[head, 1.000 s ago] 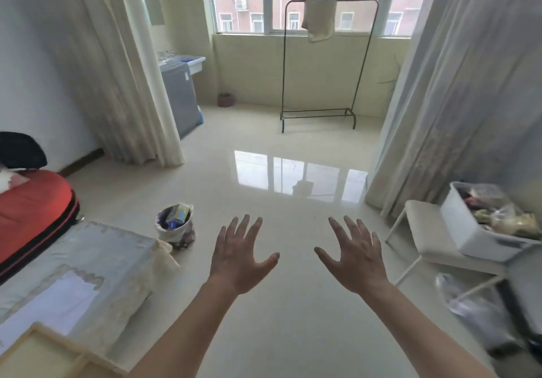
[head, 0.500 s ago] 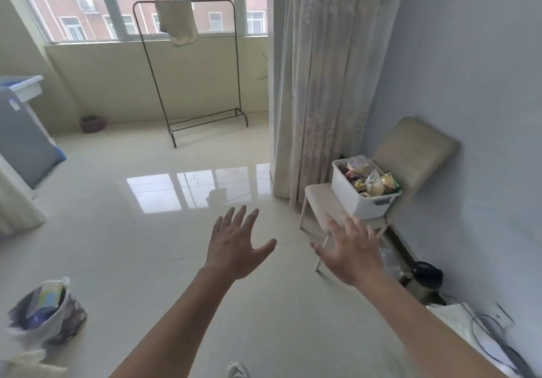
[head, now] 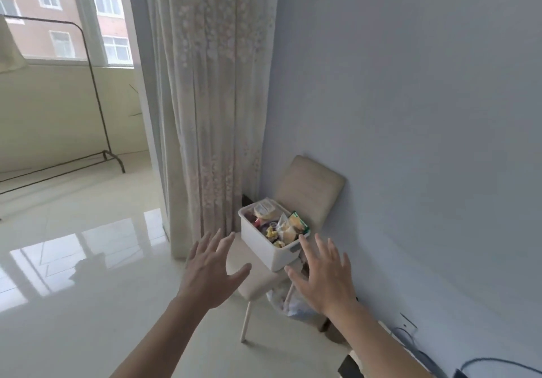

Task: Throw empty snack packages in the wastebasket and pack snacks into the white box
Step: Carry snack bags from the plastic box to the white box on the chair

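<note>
A white box (head: 264, 245) stands on the seat of a beige chair (head: 311, 189) against the grey wall. Several snack packages (head: 283, 225) fill it to the rim. My left hand (head: 209, 270) is held out in front of me with fingers spread, empty, just left of the box and nearer to me. My right hand (head: 325, 275) is also spread and empty, in front of the box's near right corner. Neither hand touches the box. The wastebasket is out of view.
A patterned curtain (head: 211, 98) hangs just left of the chair. A plastic bag (head: 289, 301) lies under the seat. A black clothes rack (head: 99, 107) stands at the far left by the window. Cables (head: 481, 363) lie on the floor at bottom right.
The view has swung right: the wastebasket and bed have left the frame, and the chair with the white box now sits in the middle, much closer. Both hands stay spread and empty.
</note>
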A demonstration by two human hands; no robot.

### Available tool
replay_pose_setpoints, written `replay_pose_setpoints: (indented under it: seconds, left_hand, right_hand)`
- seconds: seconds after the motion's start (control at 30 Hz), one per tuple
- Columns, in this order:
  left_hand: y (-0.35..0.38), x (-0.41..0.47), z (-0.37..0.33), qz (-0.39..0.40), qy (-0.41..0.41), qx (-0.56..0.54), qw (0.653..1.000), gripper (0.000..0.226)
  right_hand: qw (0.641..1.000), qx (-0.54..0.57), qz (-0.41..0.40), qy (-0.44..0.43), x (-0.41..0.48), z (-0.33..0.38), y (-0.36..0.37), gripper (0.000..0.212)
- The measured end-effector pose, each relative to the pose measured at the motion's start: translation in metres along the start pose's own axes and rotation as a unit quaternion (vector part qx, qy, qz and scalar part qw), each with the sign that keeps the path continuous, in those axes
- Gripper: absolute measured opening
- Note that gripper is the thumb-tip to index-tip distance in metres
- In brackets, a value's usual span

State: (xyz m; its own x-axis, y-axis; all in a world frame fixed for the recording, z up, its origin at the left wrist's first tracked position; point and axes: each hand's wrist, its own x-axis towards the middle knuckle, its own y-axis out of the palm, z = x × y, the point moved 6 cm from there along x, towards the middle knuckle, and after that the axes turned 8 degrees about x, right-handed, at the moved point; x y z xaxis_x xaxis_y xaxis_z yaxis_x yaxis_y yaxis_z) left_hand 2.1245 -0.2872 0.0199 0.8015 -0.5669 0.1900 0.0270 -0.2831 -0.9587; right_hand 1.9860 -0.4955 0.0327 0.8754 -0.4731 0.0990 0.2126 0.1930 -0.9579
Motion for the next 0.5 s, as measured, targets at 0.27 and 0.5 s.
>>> replay_pose_setpoints:
  seconds: [0.27,0.5]
  left_hand:
    - [0.042,0.09,0.0,0.041,0.059,0.01,0.997,0.098]
    - [0.093,0.166,-0.001,0.082,0.074,0.026,0.994,0.089]
  right_hand:
    - [0.997,0.015,-0.012,0.077,0.062,-0.023,0.031,0.082]
    - [0.992,0.052,-0.005,0.113,0.137,-0.056,0.087,0.084]
